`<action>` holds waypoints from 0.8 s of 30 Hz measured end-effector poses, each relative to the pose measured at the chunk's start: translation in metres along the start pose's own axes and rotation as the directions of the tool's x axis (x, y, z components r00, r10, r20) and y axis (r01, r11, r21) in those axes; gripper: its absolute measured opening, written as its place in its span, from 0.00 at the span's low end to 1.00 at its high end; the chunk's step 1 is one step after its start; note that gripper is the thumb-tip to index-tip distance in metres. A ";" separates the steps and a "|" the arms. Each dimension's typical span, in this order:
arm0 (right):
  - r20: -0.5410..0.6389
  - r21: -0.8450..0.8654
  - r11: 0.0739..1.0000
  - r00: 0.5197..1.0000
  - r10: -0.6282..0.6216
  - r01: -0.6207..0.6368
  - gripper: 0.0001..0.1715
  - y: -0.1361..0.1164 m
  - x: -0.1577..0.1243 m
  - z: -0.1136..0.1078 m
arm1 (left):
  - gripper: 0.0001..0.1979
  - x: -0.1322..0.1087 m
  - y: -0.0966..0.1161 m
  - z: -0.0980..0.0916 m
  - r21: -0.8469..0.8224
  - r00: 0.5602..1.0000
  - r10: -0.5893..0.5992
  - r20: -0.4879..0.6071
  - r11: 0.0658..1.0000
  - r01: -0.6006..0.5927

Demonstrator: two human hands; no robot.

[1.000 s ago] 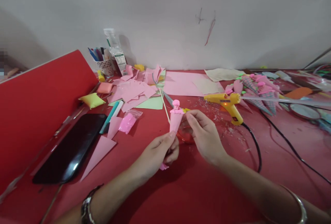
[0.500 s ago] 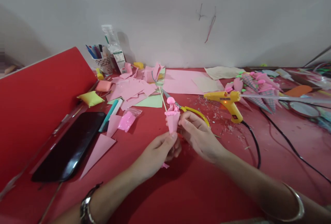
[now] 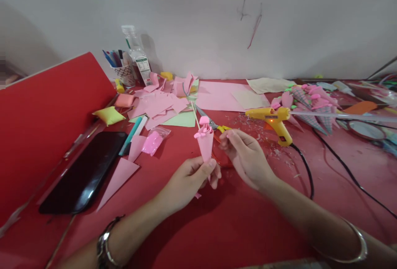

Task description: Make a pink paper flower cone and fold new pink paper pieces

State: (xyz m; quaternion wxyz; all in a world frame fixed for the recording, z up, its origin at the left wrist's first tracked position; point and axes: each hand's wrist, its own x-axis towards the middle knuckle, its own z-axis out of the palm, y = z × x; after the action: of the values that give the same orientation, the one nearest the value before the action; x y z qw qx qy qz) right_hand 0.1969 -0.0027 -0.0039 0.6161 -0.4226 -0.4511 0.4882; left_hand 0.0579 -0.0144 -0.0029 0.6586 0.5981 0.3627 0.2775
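My left hand (image 3: 190, 180) is closed in a pinch on the pointed lower end of a small pink paper cone (image 3: 206, 145), holding it upright above the red table (image 3: 235, 223). Pink curled pieces (image 3: 203, 125) stick out of the cone's top. Just right of the cone's rim is my right hand (image 3: 248, 157), fingers loosely stretched toward it with a small gap and nothing in them. It hovers over the scissors (image 3: 214, 125), whose yellow handle shows beside the fingertips.
A yellow glue gun (image 3: 274, 119) with a black cable (image 3: 305, 174) stands right of my hands, finished cones (image 3: 310, 103) behind it. Left lie a black phone (image 3: 83, 174), pink paper triangles (image 3: 119, 178), paper scraps (image 3: 161, 105), a pen cup (image 3: 124, 74), a bottle (image 3: 138, 60), and a raised red board (image 3: 46, 116).
My right hand has let go of the cone's rim and drawn slightly right. The left hand keeps its pinch on the cone, which has tilted a little.
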 end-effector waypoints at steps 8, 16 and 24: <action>-0.012 -0.025 0.999 0.999 -0.037 0.037 0.07 -0.003 -0.001 -0.003 | 0.16 0.000 -0.001 0.000 0.015 0.999 -0.035 0.004 0.999 0.035; 0.013 -0.314 0.920 0.970 -0.241 0.233 0.05 -0.016 -0.007 -0.002 | 0.16 0.000 0.000 0.002 0.053 0.998 -0.068 -0.008 0.996 0.068; 0.183 -0.526 0.732 0.898 -0.399 0.433 0.08 -0.017 -0.010 -0.002 | 0.15 -0.002 -0.001 0.003 0.087 0.998 -0.069 0.007 0.994 0.068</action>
State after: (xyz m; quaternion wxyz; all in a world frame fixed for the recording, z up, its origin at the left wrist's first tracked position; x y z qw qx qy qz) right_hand 0.2013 -0.0158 0.0109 0.5469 -0.4566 -0.6732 0.1980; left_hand 0.0589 -0.0179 -0.0032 0.6431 0.6146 0.3914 0.2357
